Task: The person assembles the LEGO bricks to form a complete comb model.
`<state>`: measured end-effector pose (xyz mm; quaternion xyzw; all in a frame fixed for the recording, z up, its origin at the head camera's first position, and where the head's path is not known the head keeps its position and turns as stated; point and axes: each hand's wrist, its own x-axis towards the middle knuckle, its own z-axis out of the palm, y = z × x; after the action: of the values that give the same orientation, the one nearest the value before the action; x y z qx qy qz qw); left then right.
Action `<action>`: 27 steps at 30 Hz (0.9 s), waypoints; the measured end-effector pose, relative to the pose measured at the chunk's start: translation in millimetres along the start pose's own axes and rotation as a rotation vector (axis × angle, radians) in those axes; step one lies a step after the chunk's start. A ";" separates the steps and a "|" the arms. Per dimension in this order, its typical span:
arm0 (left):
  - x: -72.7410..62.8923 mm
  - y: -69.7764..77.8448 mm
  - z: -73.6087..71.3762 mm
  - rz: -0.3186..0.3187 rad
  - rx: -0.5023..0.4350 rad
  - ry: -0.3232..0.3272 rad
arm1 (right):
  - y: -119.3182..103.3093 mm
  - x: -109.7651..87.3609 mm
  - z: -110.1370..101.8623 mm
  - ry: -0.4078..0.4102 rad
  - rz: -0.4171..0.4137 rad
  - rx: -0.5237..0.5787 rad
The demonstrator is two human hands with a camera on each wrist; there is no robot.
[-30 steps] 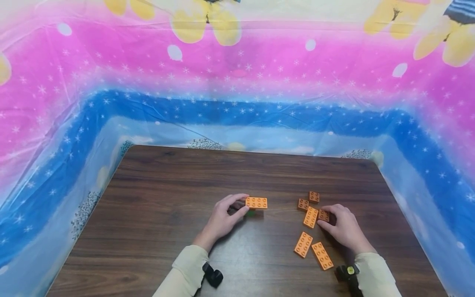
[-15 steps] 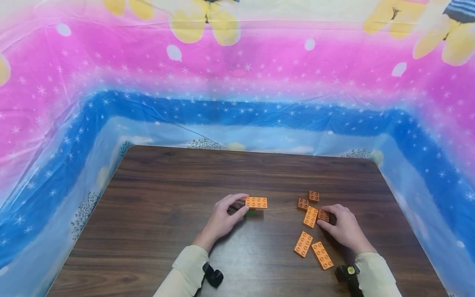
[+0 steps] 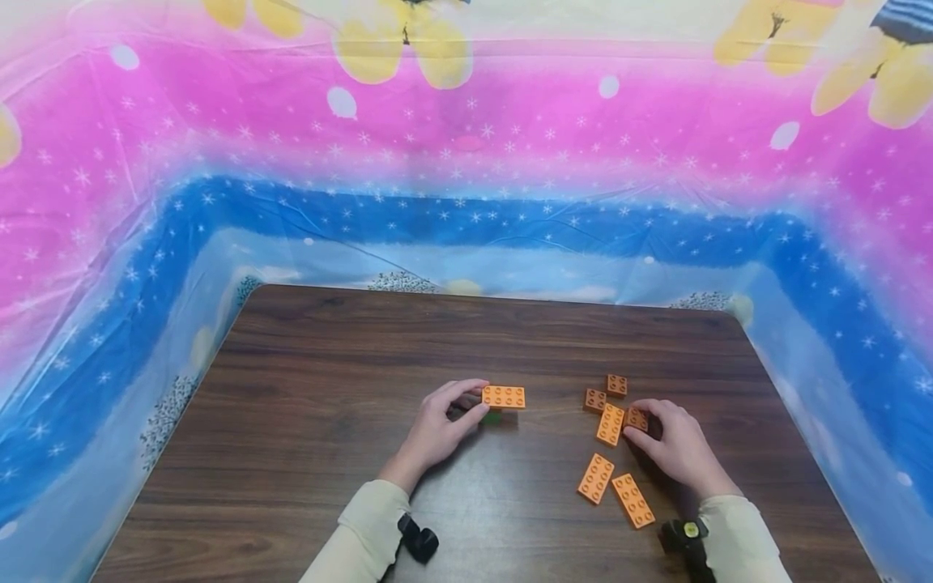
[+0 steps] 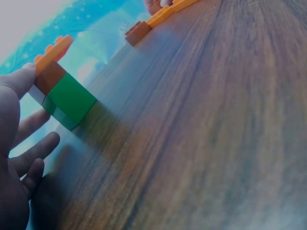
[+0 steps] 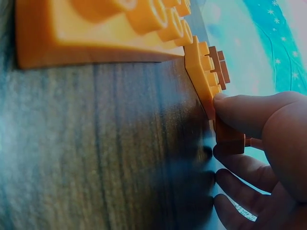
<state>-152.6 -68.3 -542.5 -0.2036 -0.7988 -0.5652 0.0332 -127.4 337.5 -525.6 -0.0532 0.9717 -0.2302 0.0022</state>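
Note:
Left of the table's middle, my left hand (image 3: 435,427) grips a small brick stack by its left side, between thumb and index finger. An orange eight-stud brick (image 3: 504,397) tops it. In the left wrist view a brown brick (image 4: 51,77) lies under the orange one, and a green block (image 4: 70,101) at the bottom rests on the table. To the right, my right hand (image 3: 676,444) pinches a small brown brick (image 3: 637,419) with thumb and finger. That brick sits beside an orange brick (image 3: 611,425); the fingers hide part of it.
Two brown four-stud bricks (image 3: 616,385) lie behind the orange one. Nearer me lie two more orange bricks, one to the left (image 3: 595,478) and one to the right (image 3: 633,500). A patterned cloth (image 3: 466,219) hangs around the wooden table (image 3: 328,348).
My right hand and its brown brick have shifted very slightly, away from the neighbouring orange brick. The left hand and the stack stay in place.

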 end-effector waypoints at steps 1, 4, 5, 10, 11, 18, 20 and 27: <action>0.0 -0.1 -0.1 -0.001 -0.001 -0.001 | -0.1 0.0 -0.2 -0.003 0.004 0.003; 0.1 0.0 -0.3 -0.004 -0.001 -0.002 | -0.3 -0.1 -0.9 -0.005 0.009 0.012; 0.0 0.2 -0.5 -0.005 -0.002 -0.003 | -0.3 0.0 -1.0 -0.004 0.009 0.014; 0.3 0.6 -1.0 -0.005 -0.006 -0.002 | -0.3 -0.8 -1.2 0.011 0.000 0.024; 0.3 0.5 -1.2 -0.006 -0.008 -0.003 | -0.4 -0.9 -1.4 0.015 -0.003 0.025; 0.6 -0.1 -1.7 -0.007 -0.006 -0.005 | -3.7 -0.6 -2.9 0.036 -0.008 0.038; 0.6 -0.2 -1.4 -0.006 -0.001 -0.006 | -5.0 -0.6 -3.2 0.045 -0.010 0.045; 0.0 0.0 -0.8 -0.005 -0.008 -0.006 | -12.3 -0.4 -3.2 0.076 -0.025 0.075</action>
<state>-152.7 -69.0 -542.2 -0.2034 -0.7971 -0.5678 0.0287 -125.8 328.0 -517.3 -0.0562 0.9610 -0.2684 -0.0355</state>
